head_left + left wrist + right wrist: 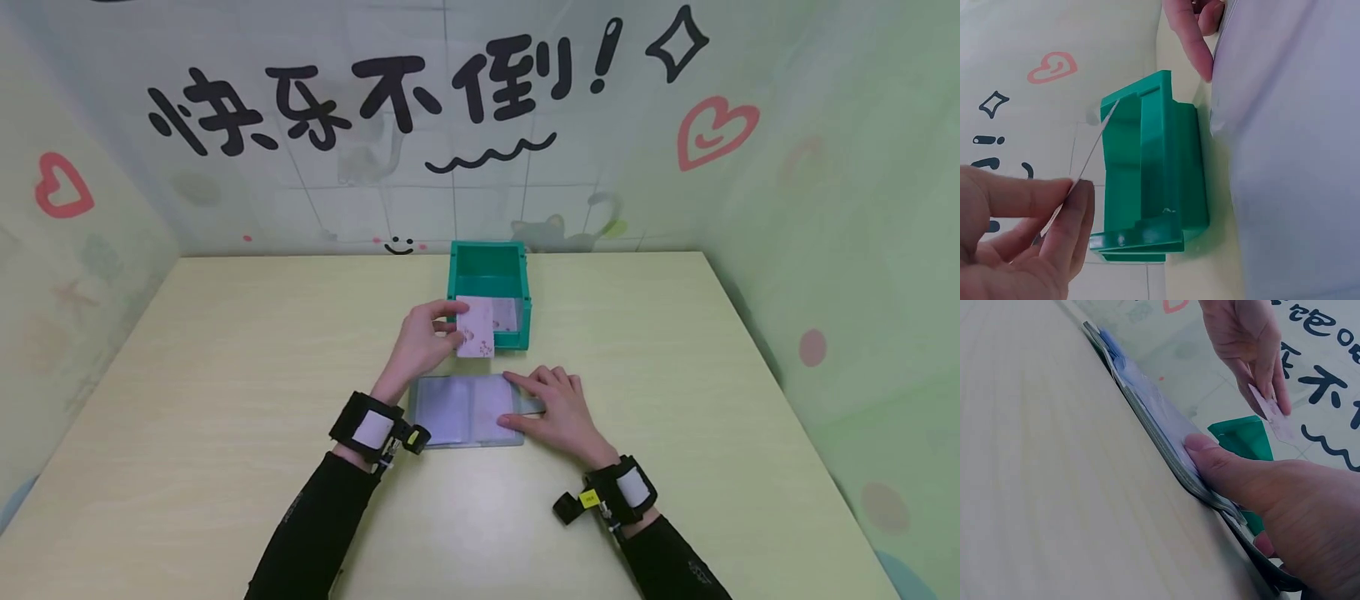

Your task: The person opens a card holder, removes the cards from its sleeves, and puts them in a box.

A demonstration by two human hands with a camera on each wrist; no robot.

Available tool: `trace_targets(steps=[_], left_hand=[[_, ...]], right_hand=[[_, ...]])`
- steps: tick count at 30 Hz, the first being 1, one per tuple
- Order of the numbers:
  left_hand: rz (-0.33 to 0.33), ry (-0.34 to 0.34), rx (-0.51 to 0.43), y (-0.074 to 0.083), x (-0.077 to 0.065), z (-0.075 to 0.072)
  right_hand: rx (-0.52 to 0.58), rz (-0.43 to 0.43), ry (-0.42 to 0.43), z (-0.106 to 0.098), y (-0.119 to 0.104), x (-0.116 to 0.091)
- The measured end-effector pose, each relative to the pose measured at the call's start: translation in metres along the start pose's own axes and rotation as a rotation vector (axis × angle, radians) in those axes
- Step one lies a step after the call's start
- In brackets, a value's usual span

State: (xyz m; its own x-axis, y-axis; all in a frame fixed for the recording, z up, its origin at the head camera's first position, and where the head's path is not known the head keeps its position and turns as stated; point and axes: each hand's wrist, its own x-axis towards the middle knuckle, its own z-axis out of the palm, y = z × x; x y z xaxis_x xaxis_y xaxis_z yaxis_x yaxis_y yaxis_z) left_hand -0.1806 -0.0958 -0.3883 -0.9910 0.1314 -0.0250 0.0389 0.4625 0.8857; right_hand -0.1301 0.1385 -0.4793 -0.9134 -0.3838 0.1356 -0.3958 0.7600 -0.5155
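Observation:
A pink patterned card (474, 327) is pinched between the thumb and fingers of my left hand (423, 337), held up at the near left of a green box (489, 260). In the left wrist view the card (1094, 147) shows edge-on. Another pink card (506, 312) shows inside the box, partly covered by the held one. Below the box an open card album (444, 410) with clear sleeves lies on the table. My right hand (558, 412) rests at its right side, thumb on the page and index fingertip at the top edge. A grey strap (531, 406) sticks out beneath this hand.
The light wooden table (225, 400) reaches back to a printed wall (315, 200) with black characters and hearts. Side walls stand at left and right. A black strap with a small camera (416, 437) sits on each wrist.

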Motion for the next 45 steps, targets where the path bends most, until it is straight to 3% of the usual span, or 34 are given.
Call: trace_targets(steps=[5,10,16,20,23,32,41,45], left_hand=[[0.063,0.145,-0.013,0.003,0.016,0.013],[0.071,0.189,0.040,0.006,0.033,0.024],[0.082,0.103,0.195,0.006,0.051,0.040],[0.044,0.018,0.274,0.006,0.059,0.049],[0.006,-0.032,0.313,0.005,0.062,0.053],[0.022,-0.093,0.441,0.005,0.064,0.062],[-0.070,-0.200,0.391,0.013,0.070,0.062],[-0.071,-0.225,0.414,0.015,0.069,0.061]], right_hand=[[0.001,-0.004,0.009,0.001,0.001,0.001],[0.001,-0.011,0.012,0.000,0.001,0.002],[-0.004,-0.016,0.013,0.002,0.002,0.003],[-0.008,-0.019,0.008,0.004,0.002,0.004],[-0.007,-0.019,0.009,0.005,0.002,0.004],[-0.004,-0.024,0.020,0.004,0.004,0.006],[-0.012,-0.037,0.031,0.003,0.006,0.009],[-0.012,-0.039,0.030,0.002,0.007,0.010]])
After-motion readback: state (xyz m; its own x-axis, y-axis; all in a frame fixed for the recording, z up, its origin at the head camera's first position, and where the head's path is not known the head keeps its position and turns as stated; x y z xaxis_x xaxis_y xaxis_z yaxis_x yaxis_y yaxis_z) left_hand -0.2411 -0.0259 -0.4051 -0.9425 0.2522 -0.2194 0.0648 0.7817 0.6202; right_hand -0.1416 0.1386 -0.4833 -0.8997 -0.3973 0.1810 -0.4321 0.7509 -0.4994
